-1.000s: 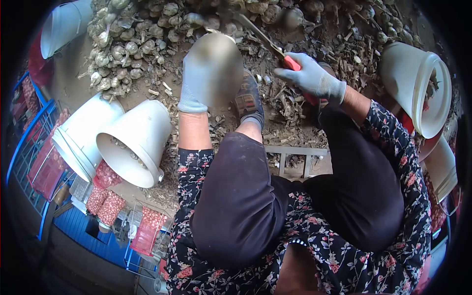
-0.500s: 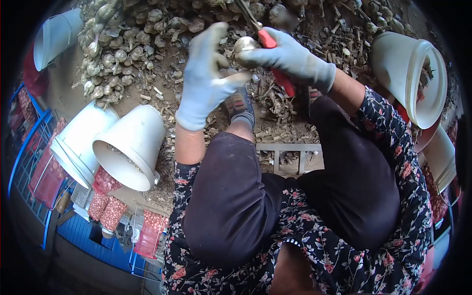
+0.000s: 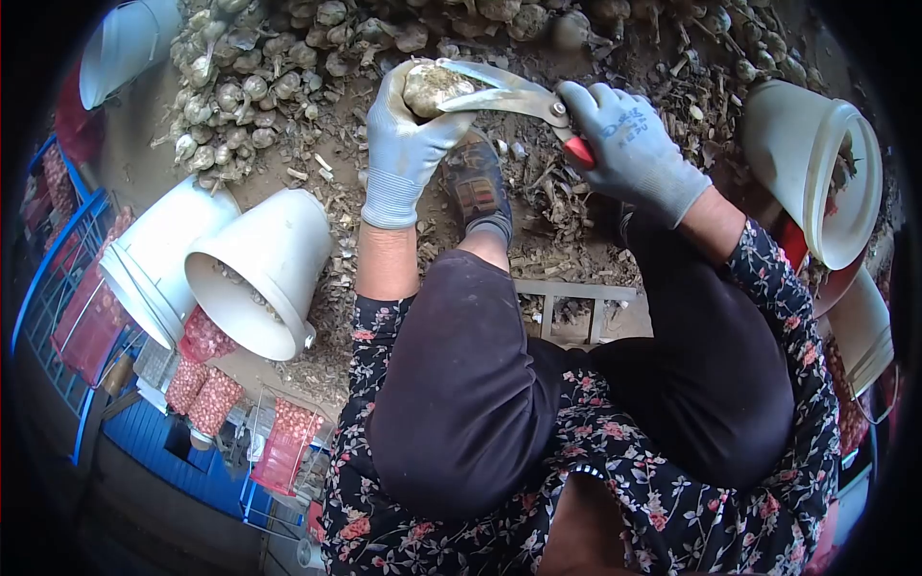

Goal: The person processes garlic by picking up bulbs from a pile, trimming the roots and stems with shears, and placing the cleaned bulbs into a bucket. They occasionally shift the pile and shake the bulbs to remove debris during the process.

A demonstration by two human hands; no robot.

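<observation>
A garlic bulb is held in my left hand, which wears a grey-white glove with its fingers wrapped round the bulb. My right hand, gloved in grey, grips the red-handled shears. Their metal blades are apart and reach left to the bulb, one passing along its upper side and the other across its lower right. Beyond both hands lies a heap of garlic bulbs, with cut stems and dry scraps on the ground below.
Two white buckets lie tipped at the left, another white bucket at the right. Mesh bags filled with bulbs stand at the lower left. My shoe and a metal frame are below the hands.
The bulb has passed from my right hand to my left, which has closed round it. My right hand has moved right and down, and the shears now point left with blades apart at the bulb.
</observation>
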